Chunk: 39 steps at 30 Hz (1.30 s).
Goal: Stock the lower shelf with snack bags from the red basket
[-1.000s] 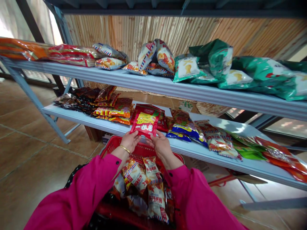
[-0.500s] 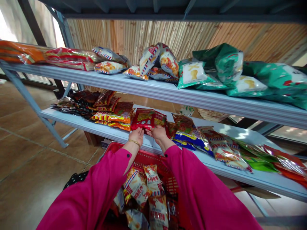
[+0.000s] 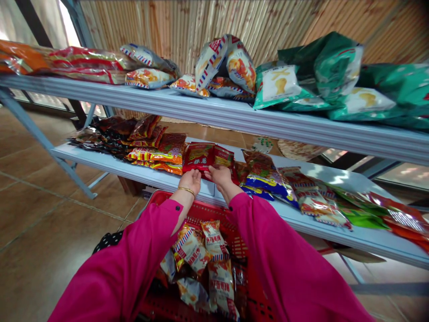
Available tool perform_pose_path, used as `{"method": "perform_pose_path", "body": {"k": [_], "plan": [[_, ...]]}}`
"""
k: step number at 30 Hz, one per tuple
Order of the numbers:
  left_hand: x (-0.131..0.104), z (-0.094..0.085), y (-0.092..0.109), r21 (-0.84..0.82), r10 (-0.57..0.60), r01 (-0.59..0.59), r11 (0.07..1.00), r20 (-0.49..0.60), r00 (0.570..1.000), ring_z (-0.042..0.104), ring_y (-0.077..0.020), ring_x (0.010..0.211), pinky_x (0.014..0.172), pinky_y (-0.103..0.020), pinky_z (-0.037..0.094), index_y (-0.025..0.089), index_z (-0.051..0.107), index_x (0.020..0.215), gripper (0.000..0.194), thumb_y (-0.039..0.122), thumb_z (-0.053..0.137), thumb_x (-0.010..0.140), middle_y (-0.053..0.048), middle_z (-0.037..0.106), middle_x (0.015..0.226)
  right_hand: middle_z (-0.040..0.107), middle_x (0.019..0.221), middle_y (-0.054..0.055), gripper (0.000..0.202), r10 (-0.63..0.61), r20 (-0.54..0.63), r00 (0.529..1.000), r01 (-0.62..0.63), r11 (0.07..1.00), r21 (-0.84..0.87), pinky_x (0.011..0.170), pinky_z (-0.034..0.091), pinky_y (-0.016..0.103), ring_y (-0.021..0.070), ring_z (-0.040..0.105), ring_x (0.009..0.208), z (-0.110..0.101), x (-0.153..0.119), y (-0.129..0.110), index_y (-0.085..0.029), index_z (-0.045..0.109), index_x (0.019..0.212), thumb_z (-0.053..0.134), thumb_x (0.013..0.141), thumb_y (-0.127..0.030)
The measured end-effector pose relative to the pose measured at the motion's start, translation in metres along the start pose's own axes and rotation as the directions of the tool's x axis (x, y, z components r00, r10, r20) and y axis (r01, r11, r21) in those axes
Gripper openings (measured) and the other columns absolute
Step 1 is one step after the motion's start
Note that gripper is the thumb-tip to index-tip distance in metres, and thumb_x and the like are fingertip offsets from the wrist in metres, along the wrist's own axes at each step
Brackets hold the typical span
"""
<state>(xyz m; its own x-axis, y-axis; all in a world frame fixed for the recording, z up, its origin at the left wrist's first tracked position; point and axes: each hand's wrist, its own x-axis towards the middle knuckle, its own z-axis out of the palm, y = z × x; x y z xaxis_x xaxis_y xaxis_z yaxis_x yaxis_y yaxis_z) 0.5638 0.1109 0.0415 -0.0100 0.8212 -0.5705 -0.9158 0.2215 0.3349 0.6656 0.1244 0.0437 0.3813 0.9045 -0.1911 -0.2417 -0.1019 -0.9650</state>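
Red snack packet (image 3: 200,156) pinched by our left hand (image 3: 191,180), right hand (image 3: 219,175); we'd lay it flat on lower shelf (image 3: 157,179), edges squared with stack

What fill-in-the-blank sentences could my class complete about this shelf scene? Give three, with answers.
1. Both hands, the left hand and the right hand, hold a ____ snack packet at its near edge.
2. That packet lies on the ____ shelf.
3. The basket below the arms is ____ in colour.

Answers: red; lower; red
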Motion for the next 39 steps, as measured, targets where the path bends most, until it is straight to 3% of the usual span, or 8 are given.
{"method": "perform_pose_path", "body": {"k": [5, 10, 19, 26, 34, 39], "plan": [[-0.007, 0.001, 0.006, 0.0, -0.023, 0.023, 1.0, 0.025, 0.999, 0.061, -0.0076, 0.073, 0.07, -0.017, 0.052, 0.015, 0.058, 0.081, 0.019, 0.008, 0.045, 0.092, -0.003, 0.058, 0.077, 0.065, 0.062, -0.001, 0.011, 0.009, 0.072, 0.997, -0.009, 1.0, -0.004, 0.05, 0.056, 0.019, 0.0102, 0.066, 0.052, 0.001, -0.014, 0.001, -0.014, 0.058, 0.085, 0.058, 0.082, -0.003], [-0.013, -0.003, 0.009, 0.03, -0.054, 0.053, 0.998, 0.043, 0.998, 0.063, -0.0109, 0.079, 0.076, -0.02, 0.054, 0.016, 0.059, 0.082, 0.016, 0.013, 0.047, 0.092, -0.006, 0.058, 0.079, 0.064, 0.063, -0.001, 0.013, 0.023, 0.078, 0.997, -0.02, 0.999, -0.033, 0.053, 0.056, 0.019, 0.0108, 0.067, 0.056, -0.002, -0.026, 0.007, -0.013, 0.057, 0.093, 0.057, 0.083, -0.005], [-0.021, -0.01, 0.015, 0.125, -0.122, 0.112, 0.986, 0.074, 0.99, 0.06, -0.0111, 0.073, 0.066, -0.02, 0.054, 0.017, 0.056, 0.087, 0.015, 0.017, 0.043, 0.094, -0.005, 0.055, 0.08, 0.064, 0.057, -0.003, 0.019, 0.02, 0.143, 0.99, -0.006, 0.995, -0.1, 0.057, 0.056, 0.023, 0.013, 0.068, 0.056, -0.009, -0.053, 0.026, -0.014, 0.059, 0.097, 0.058, 0.08, -0.006], [-0.022, -0.013, 0.022, 0.26, -0.194, 0.17, 0.951, 0.068, 0.979, 0.059, -0.0138, 0.071, 0.058, -0.021, 0.052, 0.014, 0.056, 0.097, 0.015, 0.018, 0.041, 0.095, -0.009, 0.057, 0.084, 0.065, 0.058, -0.003, 0.012, 0.054, 0.165, 0.985, -0.034, 0.992, -0.125, 0.058, 0.057, 0.023, 0.0135, 0.069, 0.058, -0.029, -0.07, 0.042, -0.016, 0.059, 0.089, 0.057, 0.08, -0.008], [-0.012, -0.006, 0.028, 0.431, -0.221, 0.14, 0.892, 0.144, 0.965, 0.061, -0.0144, 0.075, 0.068, -0.024, 0.053, 0.014, 0.06, 0.091, 0.016, 0.016, 0.044, 0.092, -0.008, 0.059, 0.078, 0.066, 0.06, -0.001, 0.011, 0.15, 0.16, 0.976, -0.123, 0.978, -0.166, 0.053, 0.057, 0.02, 0.0114, 0.068, 0.054, -0.054, -0.092, 0.07, -0.014, 0.061, 0.085, 0.061, 0.079, -0.005], [-0.012, -0.015, 0.039, 0.541, -0.278, 0.114, 0.833, 0.232, 0.932, 0.066, -0.0166, 0.084, 0.078, -0.029, 0.054, 0.014, 0.063, 0.089, 0.014, 0.015, 0.049, 0.09, -0.009, 0.063, 0.08, 0.065, 0.061, -0.001, 0.01, 0.22, 0.158, 0.963, -0.19, 0.964, -0.184, 0.051, 0.055, 0.02, 0.0118, 0.068, 0.054, -0.065, -0.104, 0.089, -0.013, 0.061, 0.086, 0.058, 0.081, -0.004]]}}
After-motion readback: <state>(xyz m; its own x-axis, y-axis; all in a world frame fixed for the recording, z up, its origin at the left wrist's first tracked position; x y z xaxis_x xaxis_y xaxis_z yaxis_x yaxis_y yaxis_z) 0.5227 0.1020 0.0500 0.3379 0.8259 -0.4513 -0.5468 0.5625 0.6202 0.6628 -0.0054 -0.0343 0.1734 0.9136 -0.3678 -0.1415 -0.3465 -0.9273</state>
